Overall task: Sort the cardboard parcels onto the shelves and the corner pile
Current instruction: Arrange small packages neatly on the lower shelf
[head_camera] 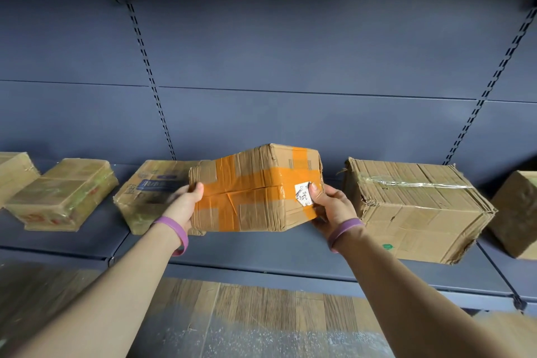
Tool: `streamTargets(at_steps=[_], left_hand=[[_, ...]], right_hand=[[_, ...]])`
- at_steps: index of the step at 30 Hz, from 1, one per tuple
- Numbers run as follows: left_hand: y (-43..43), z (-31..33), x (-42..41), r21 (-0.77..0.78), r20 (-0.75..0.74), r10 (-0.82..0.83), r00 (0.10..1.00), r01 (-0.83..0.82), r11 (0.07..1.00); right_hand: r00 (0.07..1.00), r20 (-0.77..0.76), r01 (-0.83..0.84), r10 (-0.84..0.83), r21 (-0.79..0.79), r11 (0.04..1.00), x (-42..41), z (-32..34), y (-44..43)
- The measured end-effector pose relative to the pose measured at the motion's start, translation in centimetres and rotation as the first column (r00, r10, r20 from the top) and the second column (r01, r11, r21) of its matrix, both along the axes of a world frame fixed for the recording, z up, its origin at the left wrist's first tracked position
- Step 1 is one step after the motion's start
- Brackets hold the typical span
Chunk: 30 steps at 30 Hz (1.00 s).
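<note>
The person's forearms [116, 285] are bare, with a thin purple rubbery wristband [174, 231] circling the wrist behind the left hand [186, 203] and a matching purple wristband [343, 231] behind the right hand [334, 209].

Brown parcel [255, 189] banded in orange tape (white label), purple wristbands [174, 229], slate-blue shelf [261, 250]

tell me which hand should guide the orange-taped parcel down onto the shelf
Probably the right hand: it grips the orange-taped parcel over bare shelf, while the left hand crowds the blue-printed parcel.
</note>
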<state>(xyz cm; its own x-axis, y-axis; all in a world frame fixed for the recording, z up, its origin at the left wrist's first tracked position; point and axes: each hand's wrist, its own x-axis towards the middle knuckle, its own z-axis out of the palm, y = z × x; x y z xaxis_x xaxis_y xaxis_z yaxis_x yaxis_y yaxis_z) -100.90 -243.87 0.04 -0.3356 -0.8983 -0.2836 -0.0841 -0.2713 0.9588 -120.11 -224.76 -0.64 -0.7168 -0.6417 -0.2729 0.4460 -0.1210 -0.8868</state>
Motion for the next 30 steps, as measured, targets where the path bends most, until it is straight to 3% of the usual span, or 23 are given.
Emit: streamTargets(at_steps=[12,17,21,24,27,30], left_hand=[[-0.3,-0.4,-0.2,-0.024,0.048,0.049,0.998,-0.048,0.999],[0.1,-0.2,0.4,-0.021,-0.030,0.104,0.994,-0.104,0.994],[0.3,0.1,0.8,-0.064,-0.048,0.033,0.998,-0.036,0.997],[0.2,0.3,1.1,-0.204,0.016,-0.020,1.000,0.023,0.979],[0.4,0.4,1.1,-0.353,0.102,-0.033,0.994,0.067,0.933],[0.6,0.5,1.0,-0.393,0.104,-0.036,0.994,0.074,0.916]], right_hand=[[0.999,0.037,0.004,-0.006,0.052,0.999,0.0,-0.2,0.2],[0.986,-0.165,0.039,0.006,0.270,0.962,0.1,-0.7,-0.3],[0.982,-0.191,0.057,-0.001,0.286,0.957,0.1,0.3,-0.9],[0.960,-0.280,0.095,-0.003,0.318,0.943,-0.2,0.6,-1.2],[0.981,-0.194,0.049,0.002,0.258,0.965,0.5,0.7,-1.6],[0.998,-0.053,0.048,-0.036,0.247,0.968,0.7,0.8,-1.8]])
